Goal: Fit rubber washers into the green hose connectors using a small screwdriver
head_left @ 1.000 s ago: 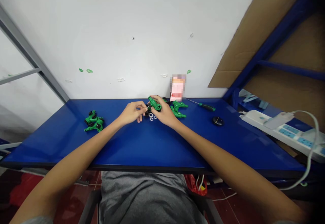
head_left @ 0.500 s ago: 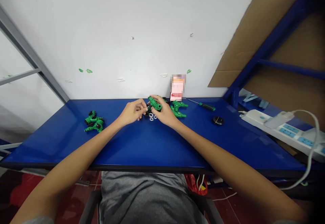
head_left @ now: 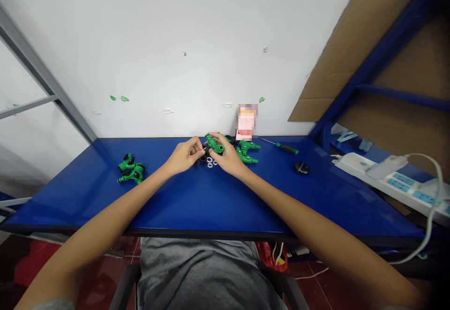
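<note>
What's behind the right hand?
Beyond the right hand, green fittings and some black parts show partly; whatever its palm and fingers cover can't be seen.

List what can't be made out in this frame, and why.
All in the head view:
- Left hand: what its fingertips pinch is too small to identify.
- Green fitting: its underside is hidden by the right hand.
- White rings: too small to count surely.
- Upright pink packet: its print is pixelated.
- Red bag: its top is hidden by the table.
</note>
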A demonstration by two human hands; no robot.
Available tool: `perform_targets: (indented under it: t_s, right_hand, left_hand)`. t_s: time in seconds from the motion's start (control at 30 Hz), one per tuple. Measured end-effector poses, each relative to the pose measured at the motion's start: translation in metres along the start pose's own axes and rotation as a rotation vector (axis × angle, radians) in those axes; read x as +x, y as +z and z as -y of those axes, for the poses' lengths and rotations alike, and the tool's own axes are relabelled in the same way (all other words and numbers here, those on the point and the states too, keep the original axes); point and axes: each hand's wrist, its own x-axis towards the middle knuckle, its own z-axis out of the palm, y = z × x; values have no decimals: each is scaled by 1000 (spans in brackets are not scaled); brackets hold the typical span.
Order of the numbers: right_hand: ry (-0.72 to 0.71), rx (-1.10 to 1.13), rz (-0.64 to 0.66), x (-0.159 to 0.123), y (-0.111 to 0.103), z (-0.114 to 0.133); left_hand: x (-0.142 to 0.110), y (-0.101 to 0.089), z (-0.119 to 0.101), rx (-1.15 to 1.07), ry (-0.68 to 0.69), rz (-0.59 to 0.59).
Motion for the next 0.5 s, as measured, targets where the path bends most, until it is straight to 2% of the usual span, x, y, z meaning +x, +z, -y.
perform_targets:
  t_s: [0.13,0.23,0.37,0.5]
  right_hand:
    - [10,-5,5,0,0,-1]
    - [9,-1,10,0,0,-1]
    - [10,2,17,-1,0,0]
    - [-1,5,1,0,-1,1]
  left_hand:
    - [0,-1,2,-27,-67,39]
    - [1,0,5,13,-63,85]
    - [1,1,5,119,-1,47]
    - [0,0,1,109,-6,14]
